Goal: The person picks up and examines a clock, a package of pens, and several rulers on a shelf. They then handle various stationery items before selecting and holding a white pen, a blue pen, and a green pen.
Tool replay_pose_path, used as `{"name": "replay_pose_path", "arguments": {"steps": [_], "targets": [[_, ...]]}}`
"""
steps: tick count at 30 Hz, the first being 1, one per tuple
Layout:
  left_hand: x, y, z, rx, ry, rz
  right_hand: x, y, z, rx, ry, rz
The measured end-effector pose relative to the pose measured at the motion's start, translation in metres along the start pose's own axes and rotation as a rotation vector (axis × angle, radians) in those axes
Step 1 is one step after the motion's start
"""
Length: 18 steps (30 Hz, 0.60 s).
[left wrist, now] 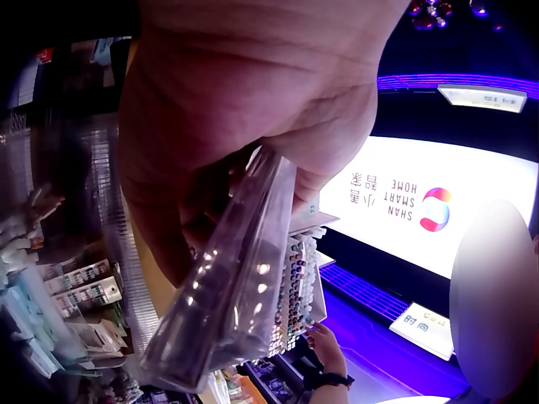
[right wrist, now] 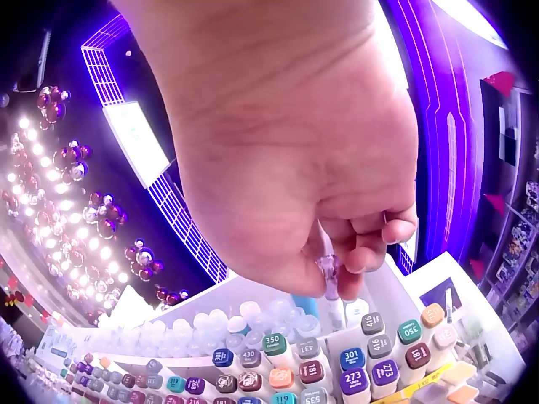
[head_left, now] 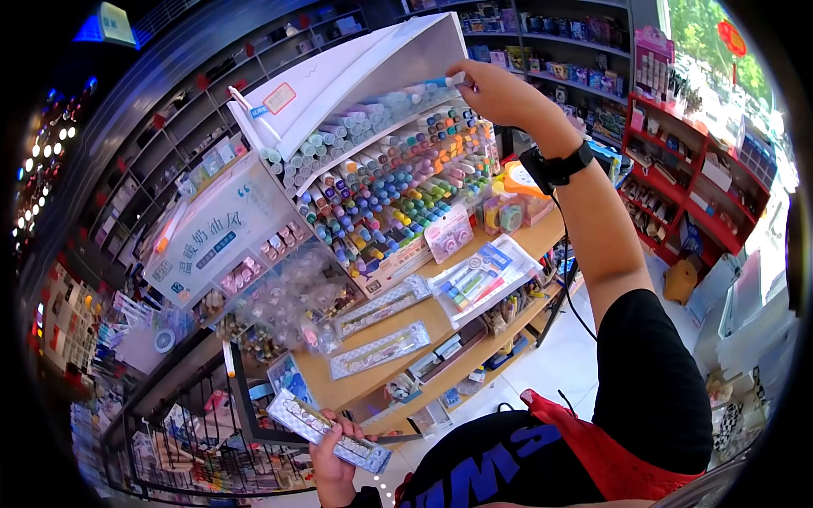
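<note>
My left hand [head_left: 333, 457] grips a long, flat, blue-and-white patterned pack [head_left: 296, 415] low in the head view. Close up in the left wrist view, clear plastic packaging [left wrist: 240, 295] shines between the thumb and fingers. High at the right end of a marker rack, my right hand [head_left: 495, 91] reaches over the top tier. Its fingers pinch a slim, pale pen [right wrist: 329, 269], seen upright in the right wrist view. Pale-capped pens [head_left: 364, 118] fill the tier below it. Rows of coloured, numbered markers [right wrist: 354, 380] stand under that tier.
Two similar patterned packs [head_left: 381, 349] lie on the wooden counter [head_left: 440, 326], beside a white pad with markers [head_left: 483, 279]. Plastic-wrapped items [head_left: 292, 292] crowd the left of the rack. A wire rack [head_left: 190, 423] stands lower left, red shelves [head_left: 690, 178] at right.
</note>
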State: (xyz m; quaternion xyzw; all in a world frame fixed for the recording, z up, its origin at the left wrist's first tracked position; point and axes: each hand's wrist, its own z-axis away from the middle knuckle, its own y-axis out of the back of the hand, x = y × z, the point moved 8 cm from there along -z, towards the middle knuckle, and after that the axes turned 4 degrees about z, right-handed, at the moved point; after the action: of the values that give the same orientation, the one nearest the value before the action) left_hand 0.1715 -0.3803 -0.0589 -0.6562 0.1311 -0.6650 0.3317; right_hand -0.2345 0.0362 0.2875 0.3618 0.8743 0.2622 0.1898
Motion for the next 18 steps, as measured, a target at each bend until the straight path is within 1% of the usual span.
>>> {"name": "replay_pose_path", "arguments": {"steps": [2,3,9,11,12,14,15,17,18], "targets": [[0.0001,0.0014,0.0,-0.007,0.0,-0.013,0.0006,0.0026,0.0031,-0.031,-0.058,-0.039],[0.0008,0.0012,0.0002,-0.006,0.0,-0.011,0.0005,0.0024,0.0034,-0.033,-0.056,-0.039],[0.0001,-0.0018,0.002,-0.003,0.013,0.04,0.0008,-0.002,0.0028,-0.069,0.008,-0.048],[-0.0009,-0.0005,0.0021,0.002,0.021,0.034,0.0019,-0.0034,0.0047,-0.026,0.085,-0.093],[-0.0012,0.0002,0.0025,0.006,0.017,0.038,0.0007,-0.003,0.0052,-0.028,0.091,-0.095],[-0.0017,-0.0002,0.0026,-0.018,0.014,0.042,0.0026,-0.0049,0.0067,-0.056,0.034,-0.087],[-0.0021,0.0012,0.0029,-0.014,0.011,0.048,0.0029,-0.0058,0.0068,-0.059,0.041,-0.088],[-0.003,0.0037,0.0037,-0.014,0.012,0.047,0.0078,-0.0062,0.0062,-0.032,-0.008,-0.124],[-0.0032,0.0042,0.0049,-0.009,0.01,0.052,0.0022,-0.0035,0.0068,-0.037,-0.002,-0.126]]}}
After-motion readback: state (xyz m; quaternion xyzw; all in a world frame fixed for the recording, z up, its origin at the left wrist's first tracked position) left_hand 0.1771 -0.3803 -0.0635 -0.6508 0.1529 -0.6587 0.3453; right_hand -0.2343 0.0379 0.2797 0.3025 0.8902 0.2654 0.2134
